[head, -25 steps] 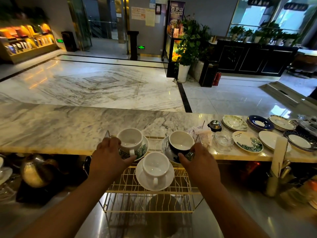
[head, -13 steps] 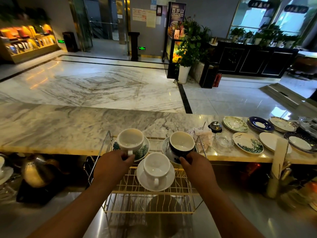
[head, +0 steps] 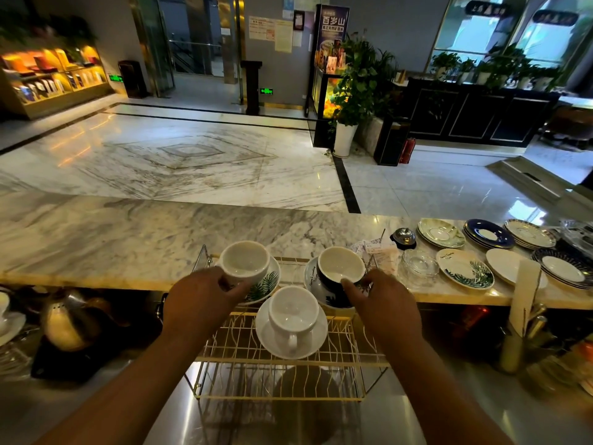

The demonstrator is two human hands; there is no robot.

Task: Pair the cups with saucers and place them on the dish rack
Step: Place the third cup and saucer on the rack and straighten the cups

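Left hand (head: 205, 300): fingers curled onto the near side of the white cup (head: 245, 261), closed on it by the look of things, though the handle is hidden behind the fingers.
Right hand (head: 385, 303): fingertips pinched against the near wall of the dark cup (head: 340, 269), at its rim.
White cup: sitting on a leaf saucer (head: 268, 282) at the rack's back left.
Dark cup: on its own saucer (head: 313, 281) at the back right, and it looks tilted toward the person.
Third pair: plain cup (head: 293, 316) on a white saucer (head: 290, 340), front centre of the rack (head: 282, 374), untouched, handle facing the person.
Spare saucers (head: 465, 268): laid out on the worktop (head: 96, 242) to the right, well apart from the rack.
Progress: three pairs up there; I'd judge these two are getting a final nudge.
Risk one: that tilted dark cup. Let go early and it could rock off its saucer.
Risk two: the saucers rest on thin wire, so a push on a cup could slide the whole pair off the back edge.
Risk three: the two back pairs sit just beside the front one, and a pull toward the person could clink them together.
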